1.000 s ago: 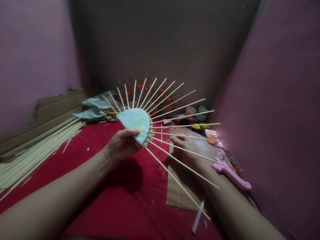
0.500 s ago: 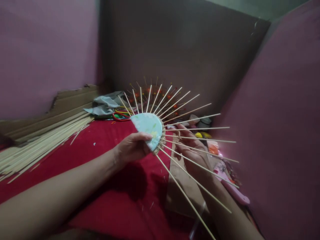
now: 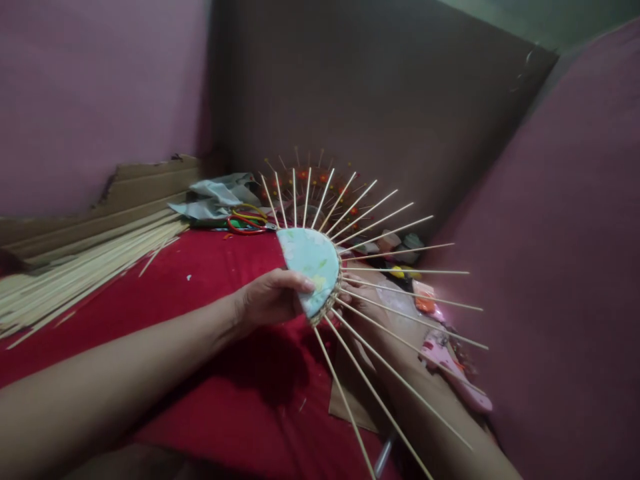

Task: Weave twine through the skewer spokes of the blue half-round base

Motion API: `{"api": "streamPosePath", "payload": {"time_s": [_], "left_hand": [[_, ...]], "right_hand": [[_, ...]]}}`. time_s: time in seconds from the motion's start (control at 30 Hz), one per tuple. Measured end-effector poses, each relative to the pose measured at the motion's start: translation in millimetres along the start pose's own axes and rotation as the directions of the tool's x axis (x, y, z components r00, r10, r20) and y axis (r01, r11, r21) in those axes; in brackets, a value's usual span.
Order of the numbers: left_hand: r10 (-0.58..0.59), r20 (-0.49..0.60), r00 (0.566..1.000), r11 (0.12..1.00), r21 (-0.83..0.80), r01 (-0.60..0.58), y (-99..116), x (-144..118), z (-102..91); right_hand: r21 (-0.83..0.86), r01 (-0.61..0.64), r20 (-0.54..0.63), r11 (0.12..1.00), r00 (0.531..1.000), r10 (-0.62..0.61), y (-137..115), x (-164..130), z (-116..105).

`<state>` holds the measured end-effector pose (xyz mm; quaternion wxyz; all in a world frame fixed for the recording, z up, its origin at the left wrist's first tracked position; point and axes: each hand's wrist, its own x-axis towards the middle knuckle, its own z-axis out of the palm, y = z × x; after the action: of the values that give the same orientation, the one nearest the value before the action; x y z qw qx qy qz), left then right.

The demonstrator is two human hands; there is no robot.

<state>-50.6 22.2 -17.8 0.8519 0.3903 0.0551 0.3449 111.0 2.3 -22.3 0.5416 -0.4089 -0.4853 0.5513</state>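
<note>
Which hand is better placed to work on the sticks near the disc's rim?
The right hand, probably: it lies behind the sticks beside the rim, while the left hand grips the pale disc.

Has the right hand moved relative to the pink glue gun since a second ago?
Cannot tell. The right hand lies left of the pink glue gun in every frame, behind the skewers; the camera itself shifted.
</note>
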Motion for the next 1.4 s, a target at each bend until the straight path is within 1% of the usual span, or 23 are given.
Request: {"api": "streamPosePath", "payload": {"time_s": [0.03, 0.1, 0.23, 0.37, 0.47, 0.57, 0.67, 0.73, 0.83, 0.9, 0.97, 1.13, 1.3, 1.4], "left_hand": [[0.007, -0.007, 1.000, 1.000, -0.001, -0.007, 0, 0, -0.3], [0.019, -0.021, 1.000, 1.000, -0.012, -0.019, -1, 1, -0.6], [0.023, -0.048, 0.999, 0.999, -0.032, -0.025, -2, 1, 0.3], [0.043, -0.096, 0.994, 0.999, -0.006, -0.044, -3, 1, 2.6], [0.050, -0.128, 0.991, 0.999, 0.022, -0.047, -3, 1, 3.9], [0.052, -0.175, 0.983, 0.998, 0.044, -0.045, -2, 1, 5.1], [0.041, -0.196, 0.980, 0.998, 0.044, -0.033, -1, 1, 5.7], [0.048, -0.216, 0.975, 0.998, 0.037, -0.041, 0, 2, 5.2], [0.065, -0.267, 0.962, 0.998, 0.023, -0.061, 2, 5, 3.2], [0.073, -0.299, 0.952, 0.997, 0.021, -0.070, 2, 6, 1.6], [0.076, -0.317, 0.945, 0.997, 0.023, -0.073, 3, 7, 0.2], [0.037, -0.304, 0.952, 0.999, 0.030, -0.029, 3, 6, -1.5], [0.005, -0.288, 0.958, 1.000, 0.016, 0.000, 1, 6, -2.9], [-0.015, -0.303, 0.953, 1.000, 0.006, 0.017, 0, 5, -3.8]], "right_hand": [[0.016, -0.017, 0.013, 1.000, 1.000, 0.016, 0, -1, 0], [0.025, -0.044, 0.001, 0.999, 0.999, 0.043, 0, -2, -1], [0.046, -0.026, -0.013, 0.999, 1.000, 0.027, 2, -3, -6], [0.061, -0.020, -0.029, 0.998, 0.999, 0.022, 3, -4, -15], [0.032, -0.033, -0.045, 0.999, 0.998, 0.034, 1, -5, -24], [-0.050, -0.021, -0.110, 0.999, 0.994, 0.016, -6, -4, -37], [-0.175, 0.022, -0.193, 0.984, 0.980, -0.057, -13, 0, -54], [-0.230, 0.094, -0.234, 0.969, 0.961, -0.149, -19, 4, -67], [-0.168, 0.214, -0.252, 0.962, 0.934, -0.252, -24, 10, -83], [-0.103, 0.261, -0.262, 0.960, 0.924, -0.280, -25, 12, -89], [-0.079, 0.278, -0.275, 0.957, 0.917, -0.289, -26, 14, -93], [-0.087, 0.266, -0.321, 0.960, 0.905, -0.279, -27, 12, -93], [-0.125, 0.326, -0.292, 0.937, 0.890, -0.349, -27, 10, -91], [-0.121, 0.364, -0.309, 0.924, 0.870, -0.383, -27, 11, -91]]}}
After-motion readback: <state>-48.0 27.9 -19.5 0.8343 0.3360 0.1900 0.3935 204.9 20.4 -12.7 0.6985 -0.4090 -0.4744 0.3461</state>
